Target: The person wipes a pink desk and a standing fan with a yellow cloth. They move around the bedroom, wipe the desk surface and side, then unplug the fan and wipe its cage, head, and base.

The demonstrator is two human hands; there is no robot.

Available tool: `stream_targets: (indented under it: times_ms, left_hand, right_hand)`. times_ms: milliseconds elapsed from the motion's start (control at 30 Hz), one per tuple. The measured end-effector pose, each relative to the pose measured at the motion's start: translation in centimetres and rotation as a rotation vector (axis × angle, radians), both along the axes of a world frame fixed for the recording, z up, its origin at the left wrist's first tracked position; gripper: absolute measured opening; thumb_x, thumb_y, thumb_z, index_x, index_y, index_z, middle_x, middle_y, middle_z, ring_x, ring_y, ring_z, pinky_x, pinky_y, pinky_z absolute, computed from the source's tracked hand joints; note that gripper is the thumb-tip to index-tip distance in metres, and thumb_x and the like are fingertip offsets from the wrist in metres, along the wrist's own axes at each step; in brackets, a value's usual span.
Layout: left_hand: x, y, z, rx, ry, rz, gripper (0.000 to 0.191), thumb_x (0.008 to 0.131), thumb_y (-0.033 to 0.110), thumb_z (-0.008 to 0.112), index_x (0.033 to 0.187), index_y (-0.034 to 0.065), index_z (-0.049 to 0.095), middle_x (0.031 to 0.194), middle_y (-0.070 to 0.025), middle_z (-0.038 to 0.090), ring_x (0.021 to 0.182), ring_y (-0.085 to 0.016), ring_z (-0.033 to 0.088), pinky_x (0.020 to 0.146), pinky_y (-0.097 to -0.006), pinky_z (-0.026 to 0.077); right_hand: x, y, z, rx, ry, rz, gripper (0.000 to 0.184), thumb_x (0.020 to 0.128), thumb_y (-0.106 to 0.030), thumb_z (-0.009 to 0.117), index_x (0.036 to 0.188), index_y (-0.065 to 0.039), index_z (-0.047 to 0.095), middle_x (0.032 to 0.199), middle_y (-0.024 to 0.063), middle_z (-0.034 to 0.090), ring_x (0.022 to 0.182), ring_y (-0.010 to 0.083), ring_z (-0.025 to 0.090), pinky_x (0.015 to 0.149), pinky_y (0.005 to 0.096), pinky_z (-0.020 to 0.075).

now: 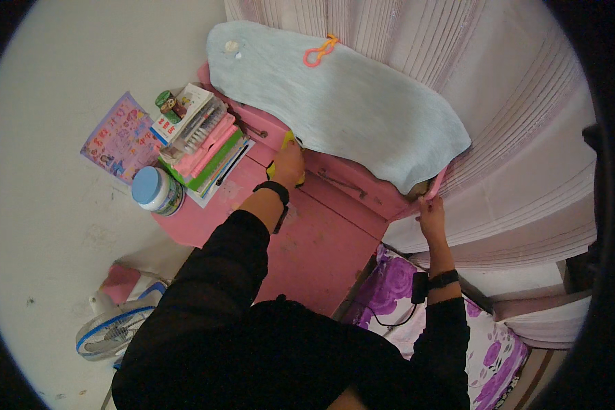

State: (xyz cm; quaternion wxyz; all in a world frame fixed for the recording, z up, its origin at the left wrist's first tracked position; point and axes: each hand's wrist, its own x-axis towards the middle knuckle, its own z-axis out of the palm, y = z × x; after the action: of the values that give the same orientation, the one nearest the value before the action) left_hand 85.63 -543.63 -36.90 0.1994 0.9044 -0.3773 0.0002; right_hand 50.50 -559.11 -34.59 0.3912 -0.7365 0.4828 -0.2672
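My left hand [288, 163] is closed on a yellow cloth [288, 137] with dark edging, partly hidden under my fingers. It presses the cloth near the drawer fronts of a pink desk [320, 246]. At the right end of the raised shelf, my right hand [431, 219] grips the pink shelf edge [435, 187] with its fingertips. A pale blue-grey cloth cover [359, 107] is draped over the shelf, its lower edge hanging between my hands. An orange and pink plastic ring toy [315, 55] lies on the cover.
Left on the desk stand stacked books and a clear pencil box [197, 130], with a blue-lidded jar [156, 189] beside them. A pink poster [120, 136] leans on the wall. Pleated curtains [517, 154] hang at right, a floral bed [389, 287] is below, and a fan [114, 330] stands lower left.
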Motion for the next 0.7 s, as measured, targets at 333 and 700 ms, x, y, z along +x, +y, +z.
stream_targets:
  times_ms: [333,700]
  left_hand:
    - [-4.3,-1.1,0.2,0.080,0.101,-0.069,0.016,0.076,0.013,0.061,0.086,0.0013,0.064,0.093,-0.0174,0.064,0.080,-0.032,0.065,0.066,-0.0423,0.052]
    - [-8.6,-1.5,1.7,0.128,0.037,-0.152,0.042,0.079,0.008,0.052,0.119,-0.0010,0.045,0.100,-0.0175,0.061,0.081,-0.031,0.064,0.067,-0.0410,0.051]
  right_hand:
    - [-0.5,-1.5,-2.0,-0.295,0.044,0.131,0.038,0.088,-0.030,0.058,0.110,0.000,0.050,0.100,0.0142,0.052,0.078,0.0225,0.059,0.051,0.0311,0.0532]
    - [0.3,-1.5,-2.4,-0.284,0.081,0.030,0.036,0.087,-0.028,0.059,0.107,0.000,0.050,0.100,0.0132,0.051,0.076,0.0233,0.059,0.051,0.0334,0.0511]
